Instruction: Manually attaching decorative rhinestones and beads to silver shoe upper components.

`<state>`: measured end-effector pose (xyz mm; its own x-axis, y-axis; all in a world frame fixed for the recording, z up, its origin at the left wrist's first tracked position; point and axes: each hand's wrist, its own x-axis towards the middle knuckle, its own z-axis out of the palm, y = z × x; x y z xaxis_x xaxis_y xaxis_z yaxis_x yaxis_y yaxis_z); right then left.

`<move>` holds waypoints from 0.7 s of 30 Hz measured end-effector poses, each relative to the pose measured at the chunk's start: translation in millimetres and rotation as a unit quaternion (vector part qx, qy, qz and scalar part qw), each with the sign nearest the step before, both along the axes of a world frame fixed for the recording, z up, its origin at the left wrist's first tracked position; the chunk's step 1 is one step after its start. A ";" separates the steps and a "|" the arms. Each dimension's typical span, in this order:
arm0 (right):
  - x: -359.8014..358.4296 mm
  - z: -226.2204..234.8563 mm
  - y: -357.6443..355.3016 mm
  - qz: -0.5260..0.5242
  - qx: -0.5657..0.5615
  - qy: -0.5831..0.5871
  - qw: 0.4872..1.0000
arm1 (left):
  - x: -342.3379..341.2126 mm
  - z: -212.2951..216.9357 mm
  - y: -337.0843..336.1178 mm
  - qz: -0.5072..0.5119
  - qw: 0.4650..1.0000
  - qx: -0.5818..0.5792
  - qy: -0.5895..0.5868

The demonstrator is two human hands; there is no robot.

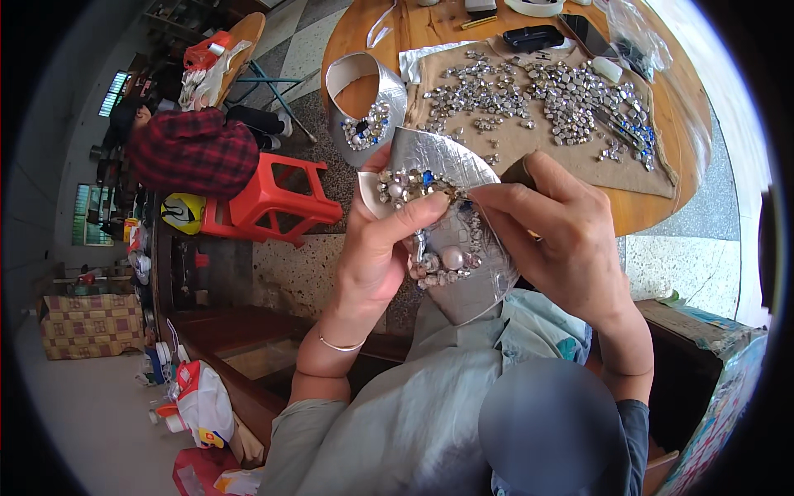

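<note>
The left hand (382, 240) grips a silver, stone-set piece (475, 293), its thumb lying across the front face beside the decoration and its other fingers largely hidden behind. The right hand (566, 227) is bent inward, thumb and forefinger drawn together at the upper right edge of the decoration; whether a small item is pinched between these fingertips cannot be told. The silver piece is in front of the person's torso, above the lap and near the table edge, tilted. Its decoration runs as a curved band of clear and grey stones, with a large pale pearl bead (452, 258) at the lower part, a smaller pearl bead (396, 191) at the upper left and a blue stone (428, 177) near the top. A light bracelet (341, 345) sits on the left forearm. Just beyond the left hand, a second silver piece (337, 76), curved into a loop, bears a cluster of clear, white, blue and dark stones. On the round wooden table (364, 33) lies a tan cloth (571, 172) strewn with loose faceted stones (571, 124); metal tweezers (614, 128) rest among them at the right, near some blue ones. A black case (533, 37) lies at the cloth's far edge, beside a dark phone (589, 36). To the left stands a red plastic stool (285, 202), near another person in a plaid shirt (194, 153).
</note>
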<state>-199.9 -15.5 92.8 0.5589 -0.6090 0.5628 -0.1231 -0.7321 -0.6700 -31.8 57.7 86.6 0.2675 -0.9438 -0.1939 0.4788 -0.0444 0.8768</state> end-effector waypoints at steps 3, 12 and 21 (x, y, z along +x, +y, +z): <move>-2.3 -9.5 -3.1 -0.013 -0.022 0.022 0.999 | -1.9 -1.4 0.2 0.005 0.995 -0.062 -0.072; -8.4 -26.3 -1.7 0.035 0.047 -0.011 0.998 | -4.8 0.6 3.3 -0.032 0.993 -0.079 -0.082; -6.2 -24.2 8.1 -0.013 0.068 -0.037 0.997 | -3.4 -8.1 0.4 -0.048 0.992 -0.078 -0.087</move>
